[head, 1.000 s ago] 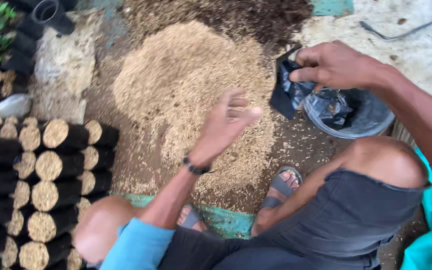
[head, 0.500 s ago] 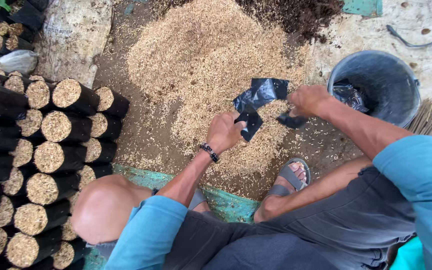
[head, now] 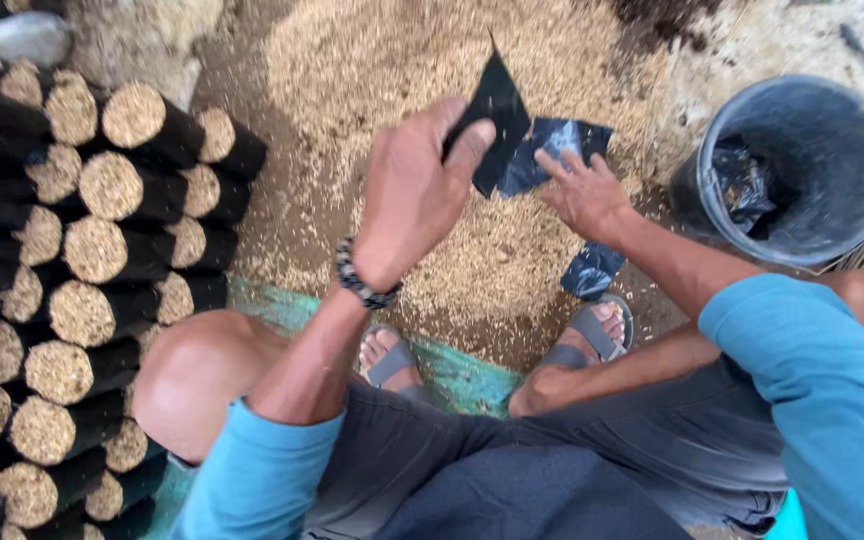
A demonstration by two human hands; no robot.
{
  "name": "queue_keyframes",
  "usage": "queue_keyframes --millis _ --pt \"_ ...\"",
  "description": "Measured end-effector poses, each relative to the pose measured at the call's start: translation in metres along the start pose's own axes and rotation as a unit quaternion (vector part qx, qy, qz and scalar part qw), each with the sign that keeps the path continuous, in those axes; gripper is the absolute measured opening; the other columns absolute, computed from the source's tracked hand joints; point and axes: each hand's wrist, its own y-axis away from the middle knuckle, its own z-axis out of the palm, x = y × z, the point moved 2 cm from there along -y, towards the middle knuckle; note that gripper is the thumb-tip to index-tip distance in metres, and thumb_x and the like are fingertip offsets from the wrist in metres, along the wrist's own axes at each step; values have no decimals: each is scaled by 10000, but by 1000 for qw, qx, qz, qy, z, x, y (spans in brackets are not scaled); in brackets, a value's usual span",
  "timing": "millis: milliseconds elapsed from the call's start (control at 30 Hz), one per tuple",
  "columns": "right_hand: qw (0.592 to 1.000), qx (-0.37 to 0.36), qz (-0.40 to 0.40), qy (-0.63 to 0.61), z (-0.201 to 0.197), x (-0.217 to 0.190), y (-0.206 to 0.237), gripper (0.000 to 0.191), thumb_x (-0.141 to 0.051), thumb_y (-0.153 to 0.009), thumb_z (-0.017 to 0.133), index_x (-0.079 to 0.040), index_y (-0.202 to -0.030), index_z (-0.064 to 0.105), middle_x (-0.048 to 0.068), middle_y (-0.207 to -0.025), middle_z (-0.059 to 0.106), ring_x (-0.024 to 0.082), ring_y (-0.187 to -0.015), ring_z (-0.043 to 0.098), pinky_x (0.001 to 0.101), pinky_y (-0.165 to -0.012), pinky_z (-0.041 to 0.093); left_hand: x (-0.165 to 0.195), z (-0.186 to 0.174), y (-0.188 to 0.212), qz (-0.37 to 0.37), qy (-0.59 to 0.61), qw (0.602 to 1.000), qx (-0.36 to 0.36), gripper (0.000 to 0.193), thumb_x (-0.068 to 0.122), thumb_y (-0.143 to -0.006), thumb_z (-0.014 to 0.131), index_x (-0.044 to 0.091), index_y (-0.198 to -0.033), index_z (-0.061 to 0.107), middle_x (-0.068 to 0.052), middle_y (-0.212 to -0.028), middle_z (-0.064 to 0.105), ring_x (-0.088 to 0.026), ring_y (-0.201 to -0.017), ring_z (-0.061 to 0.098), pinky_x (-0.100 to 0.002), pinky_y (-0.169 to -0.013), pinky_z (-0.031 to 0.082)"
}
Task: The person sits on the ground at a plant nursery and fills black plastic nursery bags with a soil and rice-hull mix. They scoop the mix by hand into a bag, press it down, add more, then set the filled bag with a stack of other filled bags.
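Hands at frame centre: left hand (head: 414,195) pinches small black plastic bag (head: 497,120) by its edge | right hand (head: 584,192) spread, fingertips touching the bag | pale sawdust heap (head: 392,70) beneath | grey round bucket (head: 802,165) upper right | stacked filled black bags (head: 72,250) left.

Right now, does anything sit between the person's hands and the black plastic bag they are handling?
Nothing visible does. The left hand already pinches the black bag by one edge, and the right hand touches its lower part, above the husk pile.
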Motion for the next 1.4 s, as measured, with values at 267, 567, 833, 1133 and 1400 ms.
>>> queue_keyframes --millis 267,567,833,1133,1400 --pt "999 -51 15 -8 3 -4 -37 354 -226 -993 479 -296 -1283 670 147 -1644 203 414 -1403 342 576 -1002 444 -14 -53 -28 0 -91 992 -93 213 179 -1000 647 -16 -914 654 -147 -579 582 -228 -488 583 -400 -486 431" --pt "965 -229 42 -122 -9 39 -116 464 -403 -949 655 -214 -1370 617 117 -1304 678 305 -1220 633 466 -1075 511 -82 -42 -53 -76 -94 977 -173 171 164 -962 630 2 -938 678 -119 -574 627 -218 -437 595 -411 -407 455" --pt "951 -282 62 -110 -16 37 -132 351 -393 -995 649 -64 -1035 765 139 -924 732 286 -933 755 442 -888 596 -50 -54 -32 -133 -111 960 -218 212 166 -974 612 4 -838 635 -157 -648 618 -306 -519 570 -441 -467 448" --pt "979 -70 130 -144 13 38 -88 253 -286 -963 673 -73 -1069 758 213 -1078 726 396 -995 696 499 -905 562 -2 -99 37 -95 -173 973 -120 102 120 -933 637 20 -944 651 -217 -784 659 -445 -695 646 -483 -546 488" --pt "966 -54 142 -211 4 33 -13 391 -389 -873 725 -195 -1213 738 182 -1275 649 383 -1158 623 507 -1013 474 44 -126 53 -20 -245 969 22 148 111 -975 648 -31 -1019 655 -274 -795 630 -462 -773 646 -497 -646 490"
